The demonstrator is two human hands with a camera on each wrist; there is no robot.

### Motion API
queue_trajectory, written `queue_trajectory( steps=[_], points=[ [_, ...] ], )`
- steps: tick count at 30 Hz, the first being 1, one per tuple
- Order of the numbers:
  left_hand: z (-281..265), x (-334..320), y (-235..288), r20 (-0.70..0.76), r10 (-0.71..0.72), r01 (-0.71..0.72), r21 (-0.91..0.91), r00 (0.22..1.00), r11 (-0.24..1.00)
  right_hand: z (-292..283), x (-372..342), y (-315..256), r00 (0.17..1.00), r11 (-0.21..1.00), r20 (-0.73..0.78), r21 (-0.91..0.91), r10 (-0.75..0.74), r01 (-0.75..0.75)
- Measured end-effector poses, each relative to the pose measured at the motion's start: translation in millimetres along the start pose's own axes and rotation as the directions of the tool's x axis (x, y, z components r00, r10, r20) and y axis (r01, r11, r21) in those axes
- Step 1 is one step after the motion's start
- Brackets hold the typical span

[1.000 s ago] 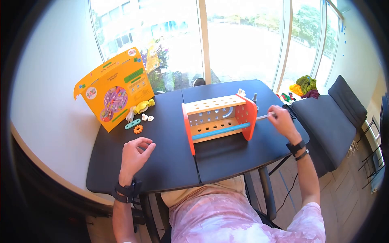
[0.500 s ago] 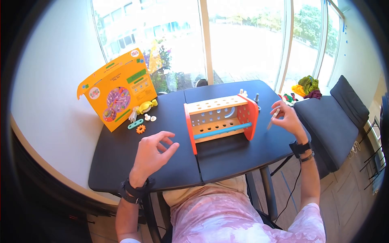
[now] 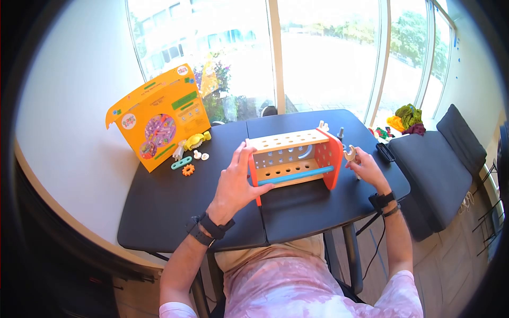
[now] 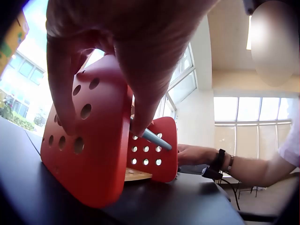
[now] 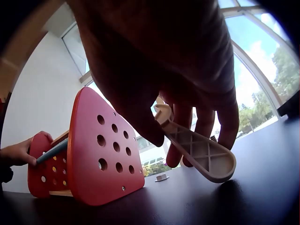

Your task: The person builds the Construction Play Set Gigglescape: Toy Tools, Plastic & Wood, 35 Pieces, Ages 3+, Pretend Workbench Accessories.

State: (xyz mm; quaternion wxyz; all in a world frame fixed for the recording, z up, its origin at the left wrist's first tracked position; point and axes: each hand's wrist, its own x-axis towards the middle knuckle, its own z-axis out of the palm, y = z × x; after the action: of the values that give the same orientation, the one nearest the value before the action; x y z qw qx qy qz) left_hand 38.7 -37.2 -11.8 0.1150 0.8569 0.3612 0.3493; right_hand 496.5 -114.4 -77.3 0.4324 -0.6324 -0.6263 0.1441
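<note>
Near the right edge of the worktop (image 3: 297,212), right hand (image 3: 367,167) pinched toy wrench (image 5: 199,152); left hand (image 3: 232,183) gripped red end panel (image 4: 96,150), thumb at blue rod (image 3: 305,175).

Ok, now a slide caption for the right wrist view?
Right hand holding a cream toy wrench beside the red, holed end panel of a toy workbench, the left hand gripping its far end.

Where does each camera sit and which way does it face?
Head: on the head, faces forward-down at the toy rack; left hand, right hand, torso show.
Left wrist: on that wrist, looks past its fingers at one red panel; right hand beyond.
Right wrist: on that wrist, looks past its fingers at the wrench and other panel; left hand beyond.
All share rack and both hands.
</note>
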Motion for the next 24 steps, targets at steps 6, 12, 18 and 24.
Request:
queue_trajectory(
  steps=[6, 12, 18, 24],
  points=[
    [-3.3, 2.3, 5.1, 0.004, -0.022, 0.022, -0.072, 1.0, 0.997, -6.7, -3.5, -11.3, 0.992, 0.994, 0.072, 0.034, 0.102, -0.104],
    [-4.1, 3.6, -4.9, -0.007, -0.01, 0.009, -0.086, 1.0, 0.996, -14.9, -5.3, -14.6, 0.986, 0.985, 0.031, 0.045, 0.164, -0.165],
    [-2.6, 5.4, -2.2, 0.004, -0.031, 0.031, -0.065, 1.0, 0.997, -18.5, 24.7, 16.4, 0.986, 0.989, -0.157, -0.141, -0.055, 0.032],
    [-0.2, 4.3, -3.3, -0.007, -0.027, 0.026, -0.063, 1.0, 0.998, -19.5, 57.7, 1.2, 0.99, 0.944, -0.105, -0.307, 0.097, -0.125]
  ],
)
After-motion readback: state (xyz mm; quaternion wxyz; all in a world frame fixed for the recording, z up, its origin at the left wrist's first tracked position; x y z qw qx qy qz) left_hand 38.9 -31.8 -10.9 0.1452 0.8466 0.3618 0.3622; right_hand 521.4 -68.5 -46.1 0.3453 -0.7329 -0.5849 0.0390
